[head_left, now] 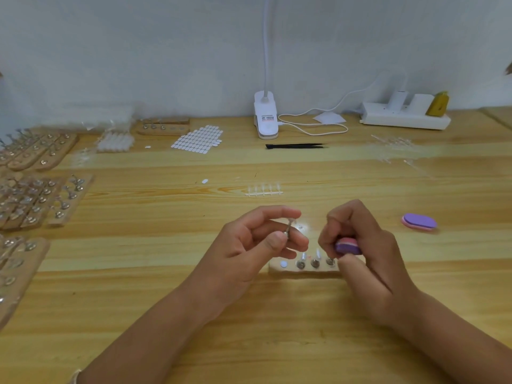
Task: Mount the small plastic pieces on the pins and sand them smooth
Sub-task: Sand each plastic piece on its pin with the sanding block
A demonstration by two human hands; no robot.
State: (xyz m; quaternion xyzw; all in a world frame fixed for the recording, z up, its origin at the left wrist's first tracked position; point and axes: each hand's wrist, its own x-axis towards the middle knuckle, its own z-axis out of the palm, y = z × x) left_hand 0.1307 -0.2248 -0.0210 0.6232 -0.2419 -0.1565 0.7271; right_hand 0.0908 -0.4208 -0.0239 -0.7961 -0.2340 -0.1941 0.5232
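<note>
Forearms come in over the near edge of the desk [249, 342], one from each side. The left grip [249, 245] pinches a metal pin [287, 230] between the thumb and the fingers. A small clear plastic piece [292, 220] sits on the top end of this pin, just under the forefinger. The right grip [363, 253] is curled around a purple and pink sanding block [347, 246], which is to the right of the pin and apart from it.

Under the two grips a short wooden holder [304, 269] lies on the desk, with its right end hidden by the right grip. Three more pins [315, 263] stand in it, and a white dot [283, 263] is at its left end.

Toward the right edge lies a second sanding block [419, 222], well apart from the hands. Beyond the hands, near the middle of the desk, lies a strip of clear pieces [264, 189], and to its left a single white tab [205, 181].

Along the left edge many wooden boards [33, 200] lie close together, each one full of pins.

Near the far edge are a sheet of white tabs [198, 139], black tweezers [296, 146] and a white clip lamp [265, 117] with its cable. A white power strip [404, 119] is toward the far right corner, and clear bags [113, 139] are toward the far left corner.
</note>
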